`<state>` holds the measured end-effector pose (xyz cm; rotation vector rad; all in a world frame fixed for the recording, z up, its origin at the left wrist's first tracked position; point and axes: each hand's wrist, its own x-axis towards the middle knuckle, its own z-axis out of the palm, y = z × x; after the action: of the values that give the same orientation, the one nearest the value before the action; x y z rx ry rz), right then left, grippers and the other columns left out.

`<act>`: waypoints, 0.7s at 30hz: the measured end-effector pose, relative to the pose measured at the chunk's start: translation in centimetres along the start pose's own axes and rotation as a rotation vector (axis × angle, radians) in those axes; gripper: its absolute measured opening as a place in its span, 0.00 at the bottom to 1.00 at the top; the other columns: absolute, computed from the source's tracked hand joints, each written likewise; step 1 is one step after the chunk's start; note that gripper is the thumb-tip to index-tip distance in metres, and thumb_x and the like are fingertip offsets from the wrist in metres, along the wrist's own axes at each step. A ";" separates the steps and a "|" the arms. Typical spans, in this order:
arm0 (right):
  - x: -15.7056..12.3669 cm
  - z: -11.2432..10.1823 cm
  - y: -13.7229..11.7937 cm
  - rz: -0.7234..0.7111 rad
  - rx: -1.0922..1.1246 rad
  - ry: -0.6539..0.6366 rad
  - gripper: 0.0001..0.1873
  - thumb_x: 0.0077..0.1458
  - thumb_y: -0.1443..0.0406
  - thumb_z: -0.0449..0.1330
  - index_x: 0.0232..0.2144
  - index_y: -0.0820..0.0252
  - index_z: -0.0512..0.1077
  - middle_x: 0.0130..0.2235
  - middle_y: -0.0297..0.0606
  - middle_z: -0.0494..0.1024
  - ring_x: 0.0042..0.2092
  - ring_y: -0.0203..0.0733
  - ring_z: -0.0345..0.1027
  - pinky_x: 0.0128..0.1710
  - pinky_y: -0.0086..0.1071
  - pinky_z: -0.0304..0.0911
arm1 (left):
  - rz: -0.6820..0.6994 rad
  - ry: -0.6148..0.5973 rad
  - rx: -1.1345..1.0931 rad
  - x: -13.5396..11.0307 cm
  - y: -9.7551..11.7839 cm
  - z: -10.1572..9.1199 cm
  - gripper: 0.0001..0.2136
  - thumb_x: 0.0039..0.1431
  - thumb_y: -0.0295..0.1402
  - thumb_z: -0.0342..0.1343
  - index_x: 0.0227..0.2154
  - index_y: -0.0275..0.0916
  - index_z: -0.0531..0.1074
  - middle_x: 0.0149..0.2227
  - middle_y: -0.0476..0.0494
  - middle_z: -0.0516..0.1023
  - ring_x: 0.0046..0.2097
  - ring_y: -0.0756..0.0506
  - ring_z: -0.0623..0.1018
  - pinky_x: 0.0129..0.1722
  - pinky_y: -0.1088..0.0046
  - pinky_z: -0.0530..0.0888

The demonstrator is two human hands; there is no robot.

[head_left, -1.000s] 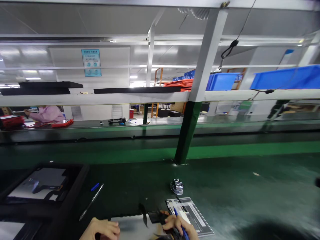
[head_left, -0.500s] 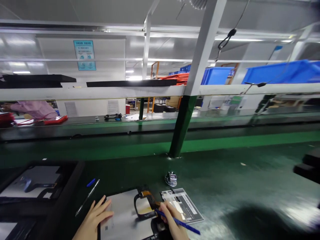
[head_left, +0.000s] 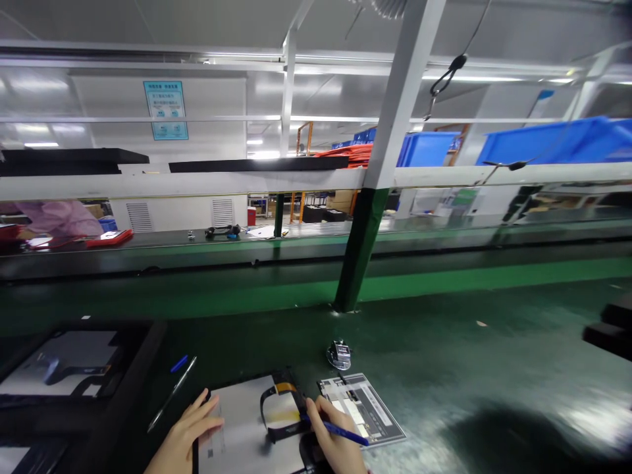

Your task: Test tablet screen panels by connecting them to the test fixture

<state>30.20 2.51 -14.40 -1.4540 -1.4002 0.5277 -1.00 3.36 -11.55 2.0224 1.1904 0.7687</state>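
A flat display panel [head_left: 241, 421] with a silver-grey back and black edges lies in front of me at the bottom middle. My left hand [head_left: 192, 431] rests on its left edge, fingers stretched out over the surface. My right hand [head_left: 336, 434] grips a blue pen [head_left: 345, 433], its tip end near the panel's right side. A dark flex cable [head_left: 264, 408] with an orange-brown section loops over the panel and runs toward the right fingers. Just right of the panel, partly behind my right hand, lies a printed grey-and-white board-like sheet [head_left: 372, 408].
A small metal tally counter [head_left: 339, 354] stands behind the sheet. On the left lie a clear pen [head_left: 172, 394], a blue cap [head_left: 179, 363] and black trays [head_left: 141, 349] with another panel [head_left: 74, 359]. A green-and-white post [head_left: 363, 243] rises from the bench. Across it, a person's pink sleeve [head_left: 64, 217] shows.
My right hand has shifted slightly left, and the blue pen stands less far out to the right. The cable loop has moved a little left. My left hand stays in place.
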 end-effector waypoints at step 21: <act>5.1 1.2 -4.8 -0.334 0.146 -0.462 0.05 0.42 0.68 0.58 0.26 0.55 0.67 0.23 0.26 0.70 0.23 0.33 0.61 0.22 0.24 0.54 | -0.272 0.119 -0.148 6.8 7.3 8.0 0.08 0.54 0.35 0.55 0.22 0.38 0.72 0.25 0.42 0.78 0.30 0.41 0.78 0.30 0.70 0.69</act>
<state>28.09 6.77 -9.12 -0.9858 -1.8793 0.7612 11.53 4.82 -9.70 1.6722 1.3981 0.8232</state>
